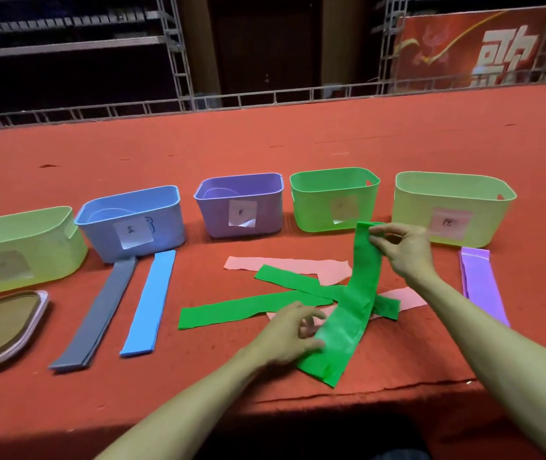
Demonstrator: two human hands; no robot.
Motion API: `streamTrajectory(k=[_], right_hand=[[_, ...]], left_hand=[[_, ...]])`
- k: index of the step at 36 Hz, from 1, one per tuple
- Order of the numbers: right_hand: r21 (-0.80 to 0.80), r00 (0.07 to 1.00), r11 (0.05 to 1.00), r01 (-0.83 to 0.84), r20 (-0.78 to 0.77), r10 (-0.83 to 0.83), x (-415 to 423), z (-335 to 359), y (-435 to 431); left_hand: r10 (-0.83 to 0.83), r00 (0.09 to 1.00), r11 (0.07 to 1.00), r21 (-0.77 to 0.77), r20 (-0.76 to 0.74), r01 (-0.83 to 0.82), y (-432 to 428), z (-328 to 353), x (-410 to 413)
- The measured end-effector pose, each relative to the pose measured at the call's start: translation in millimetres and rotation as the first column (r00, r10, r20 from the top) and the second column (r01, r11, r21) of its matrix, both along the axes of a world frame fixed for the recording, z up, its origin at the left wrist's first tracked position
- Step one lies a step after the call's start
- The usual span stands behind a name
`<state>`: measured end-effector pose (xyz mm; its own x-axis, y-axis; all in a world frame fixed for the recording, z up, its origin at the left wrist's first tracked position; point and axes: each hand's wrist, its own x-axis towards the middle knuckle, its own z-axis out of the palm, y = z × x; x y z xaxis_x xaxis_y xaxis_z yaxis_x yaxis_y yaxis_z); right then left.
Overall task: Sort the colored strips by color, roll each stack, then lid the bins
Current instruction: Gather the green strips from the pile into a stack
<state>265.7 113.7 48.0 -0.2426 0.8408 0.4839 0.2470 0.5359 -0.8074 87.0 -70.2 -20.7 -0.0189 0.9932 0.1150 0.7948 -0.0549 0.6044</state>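
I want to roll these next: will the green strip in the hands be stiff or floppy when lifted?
Probably floppy: the green strip curves between the right hand, pinching its raised end, and the left hand gripping lower down. Likely light, since a fingertip pinch holds it up. It creases visibly, so it should roll easily.

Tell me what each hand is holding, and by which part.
Both hold the same green strip. The right hand pinches its far top end, and the left hand grips its left edge near the lower end.
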Motion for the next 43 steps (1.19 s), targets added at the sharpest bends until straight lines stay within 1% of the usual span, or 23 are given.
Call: streamTrajectory(k=[2,5,9,11,14,18,21,24,29,33,38,41,43], right_hand=[[-0.003,1.0,1.0,0.001,0.007,-0.001,0.1,-3.6,0.8],[0.014,1.0,1.0,-0.005,0.018,0.005,0.9,-9.0,3.0],[0.007,1.0,1.0,-0.02,0.008,0.019,1.5,-15.0,4.1],[-0.009,1.0,1.0,-0.029,0.003,0.029,1.4,-18.1,4.2],[-0.023,0.999,0.998,-0.052,-0.005,0.052,1.2,-22.1,4.7],[-0.035,0.997,0.997,-0.073,0.003,0.073,0.7,-26.3,7.2],[-0.046,0.996,0.995,-0.084,-0.001,0.084,-0.2,-28.8,10.3],[-0.049,0.996,0.994,-0.094,0.001,0.094,-1.8,-31.8,12.5],[-0.061,0.994,0.993,-0.105,0.015,0.107,-4.6,-35.2,10.6],[-0.063,0.993,0.991,-0.115,0.02,0.116,-6.3,-33.3,8.0],[-0.052,0.989,0.988,-0.147,-0.001,0.148,-7.3,-23.6,2.3],[-0.049,0.985,0.984,-0.173,-0.027,0.172,-7.5,-15.3,-1.6],[-0.045,0.981,0.981,-0.191,-0.043,0.189,-7.5,-8.5,-5.3]], left_hand=[[0.082,0.994,0.996,0.012,0.077,-0.083,7.1,5.2,-7.4],[0.248,0.951,0.967,0.013,0.183,-0.255,23.1,13.7,-28.2],[0.434,0.874,0.9,-0.052,0.221,-0.433,44.8,14.6,-65.8],[0.489,0.857,0.872,-0.069,0.161,-0.484,53.3,12.3,-82.9],[0.538,0.843,0.84,-0.075,-0.02,-0.537,63.9,3.2,-102.1],[0.548,0.821,0.816,-0.116,-0.159,-0.567,77.5,-15.7,-115.8],[0.544,0.813,0.823,-0.059,-0.206,-0.565,77.7,-14.9,-107.4],[0.553,0.81,0.824,-0.012,-0.195,-0.566,77.3,-13.6,-101.8],[0.519,0.852,0.853,0.097,-0.069,-0.512,80.0,-14.1,-101.4],[0.519,0.854,0.847,0.12,0.025,-0.518,81.2,-10.9,-97.9],[0.569,0.799,0.794,0.124,0.196,-0.596,77.5,-3.6,-95.6],[0.556,0.761,0.758,0.172,0.335,-0.63,71.8,7.4,-90.1],[0.523,0.752,0.751,0.2,0.4,-0.629,68.5,15.2,-88.2]])
